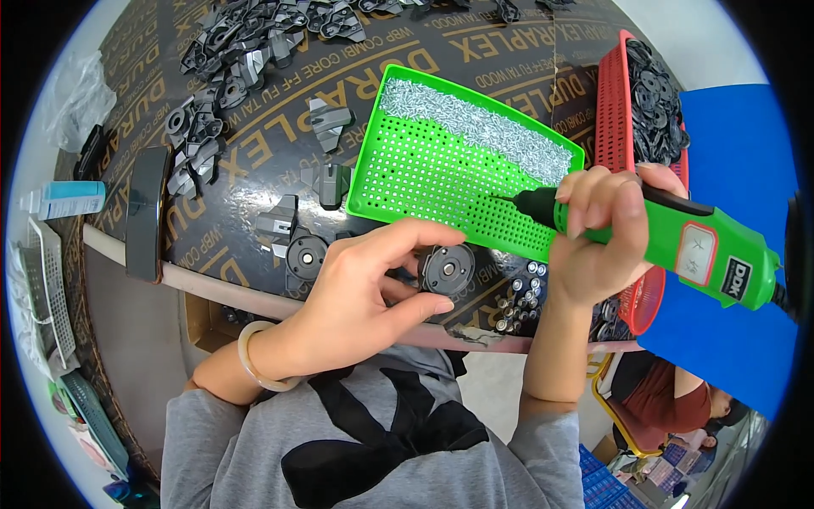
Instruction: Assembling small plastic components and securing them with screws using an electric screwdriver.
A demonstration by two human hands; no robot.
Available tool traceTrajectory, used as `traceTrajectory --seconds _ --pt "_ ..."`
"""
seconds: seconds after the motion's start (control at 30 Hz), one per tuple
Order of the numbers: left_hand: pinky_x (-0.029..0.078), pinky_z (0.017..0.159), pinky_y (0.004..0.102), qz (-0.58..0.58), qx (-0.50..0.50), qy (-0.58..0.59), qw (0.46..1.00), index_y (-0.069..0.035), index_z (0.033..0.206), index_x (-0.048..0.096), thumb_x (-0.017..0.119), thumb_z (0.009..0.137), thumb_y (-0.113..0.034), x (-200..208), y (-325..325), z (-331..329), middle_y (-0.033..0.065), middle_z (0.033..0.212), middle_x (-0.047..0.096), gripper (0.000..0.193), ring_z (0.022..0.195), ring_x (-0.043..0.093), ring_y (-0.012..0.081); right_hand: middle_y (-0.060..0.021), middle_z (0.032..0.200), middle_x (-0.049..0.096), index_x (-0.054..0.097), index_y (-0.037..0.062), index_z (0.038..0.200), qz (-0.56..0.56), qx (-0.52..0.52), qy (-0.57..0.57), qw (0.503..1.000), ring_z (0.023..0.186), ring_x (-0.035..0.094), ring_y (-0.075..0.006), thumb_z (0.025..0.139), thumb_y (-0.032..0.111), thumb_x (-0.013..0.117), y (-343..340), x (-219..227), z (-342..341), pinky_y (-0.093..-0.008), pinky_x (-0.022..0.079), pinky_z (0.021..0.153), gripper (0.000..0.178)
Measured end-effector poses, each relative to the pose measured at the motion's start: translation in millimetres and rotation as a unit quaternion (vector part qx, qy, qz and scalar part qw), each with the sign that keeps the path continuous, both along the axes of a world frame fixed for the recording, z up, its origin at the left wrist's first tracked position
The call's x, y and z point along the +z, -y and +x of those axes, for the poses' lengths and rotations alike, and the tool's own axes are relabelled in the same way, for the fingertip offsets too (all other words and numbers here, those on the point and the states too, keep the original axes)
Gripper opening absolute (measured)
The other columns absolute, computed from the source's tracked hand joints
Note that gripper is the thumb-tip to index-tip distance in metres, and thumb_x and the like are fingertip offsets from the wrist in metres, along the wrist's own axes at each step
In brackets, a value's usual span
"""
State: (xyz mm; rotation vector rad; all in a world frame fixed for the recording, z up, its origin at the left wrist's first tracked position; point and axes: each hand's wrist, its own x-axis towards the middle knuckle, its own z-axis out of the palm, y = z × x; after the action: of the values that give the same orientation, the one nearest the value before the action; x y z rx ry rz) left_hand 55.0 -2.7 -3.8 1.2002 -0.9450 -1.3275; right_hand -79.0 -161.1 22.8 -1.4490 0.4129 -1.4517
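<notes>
- Wearing a grey shirt (pixel 216 450) with a black bow (pixel 381 451) across the chest, nearest the camera.
- Slanting the left forearm in from the lower left, with a pale bracelet (pixel 247 355) near the wrist.
- Curving the left hand (pixel 360 276) about half closed, index finger arched along the far edge and thumb along the near edge of a round black part (pixel 449 270), pinched between them at the front of the desk (pixel 263 148); cannot tell whether lifted or resting.
- Holding the right forearm nearly upright, with the right hand (pixel 606 216) wrapped closely around a green electric screwdriver (pixel 670 237).
- Pointing the thin bit leftward over a green basket (pixel 403 170), apart from the round black part.
- Facing silver screws (pixel 475 120) heaped along the basket's far side.
- Having small metal pieces (pixel 523 297) just right of the round black part, and a red basket (pixel 612 110) of black discs (pixel 657 106) beyond the right hand.
</notes>
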Motion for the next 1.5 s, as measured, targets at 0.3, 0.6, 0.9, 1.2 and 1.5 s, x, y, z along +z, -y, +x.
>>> traceTrajectory --seconds 0.3,0.6,0.9,1.2,1.5 --pt "0.059 0.079 0.0259 -0.022 0.01 0.011 1.0 0.004 0.127 0.051 0.069 0.078 0.015 -6.3 1.9 0.5 0.0121 0.122 0.058 0.054 0.099 0.06 0.0141 -0.0041 0.055 0.046 0.043 -0.0001 0.109 0.006 0.002 -0.004 1.0 0.042 0.045 -0.012 0.087 0.007 0.061 1.4 -6.3 2.9 -0.0317 0.047 0.047 0.029" --pt "0.057 0.076 0.0232 -0.031 0.033 -0.015 0.999 0.003 0.126 0.052 0.071 0.077 0.015 -6.4 1.9 -1.4 0.0113 0.119 0.06 0.055 0.097 0.059 0.0119 -0.0041 0.055 0.047 0.043 -0.0001 0.108 -0.004 -0.01 -0.009 1.0 0.041 0.045 -0.0122 0.087 0.007 0.061 0.2 -5.6 4.6 -0.0314 0.047 0.047 0.029" --pt "0.057 0.078 0.0233 -0.017 0.028 0.009 0.999 0.003 0.126 0.053 0.069 0.076 0.017 -9.7 2.0 -2.9 0.01 0.113 0.062 0.054 0.096 0.059 0.0098 0.0021 0.067 0.047 0.048 0.0091 0.119 -0.011 0.189 0.013 0.982 0.056 0.045 -0.0092 0.1 0.021 0.045 -41.0 52.1 -28.2 -0.0294 0.038 0.062 0.023" --pt "0.057 0.076 0.0236 -0.006 0.014 0.012 1.0 0.0 0.126 0.054 0.069 0.076 0.017 -3.1 0.7 -6.4 0.0082 0.104 0.066 0.055 0.093 0.064 0.011 -0.0024 0.068 0.053 0.041 0.0106 0.115 0.002 0.202 0.011 0.979 0.054 0.05 -0.0125 0.096 0.021 0.06 -77.8 53.8 -20.2 -0.0289 0.047 0.056 0.029" --pt "0.054 0.071 0.0215 0.002 0.014 0.032 0.999 0.0 0.127 0.055 0.07 0.077 0.015 -8.4 -4.2 -5.3 0.0068 0.098 0.067 0.054 0.088 0.063 0.0087 -0.0024 0.065 0.053 0.041 0.0096 0.112 0.008 0.212 0.013 0.977 0.054 0.051 -0.0126 0.095 0.019 0.06 -77.3 47.8 -16.4 -0.0298 0.048 0.056 0.027"
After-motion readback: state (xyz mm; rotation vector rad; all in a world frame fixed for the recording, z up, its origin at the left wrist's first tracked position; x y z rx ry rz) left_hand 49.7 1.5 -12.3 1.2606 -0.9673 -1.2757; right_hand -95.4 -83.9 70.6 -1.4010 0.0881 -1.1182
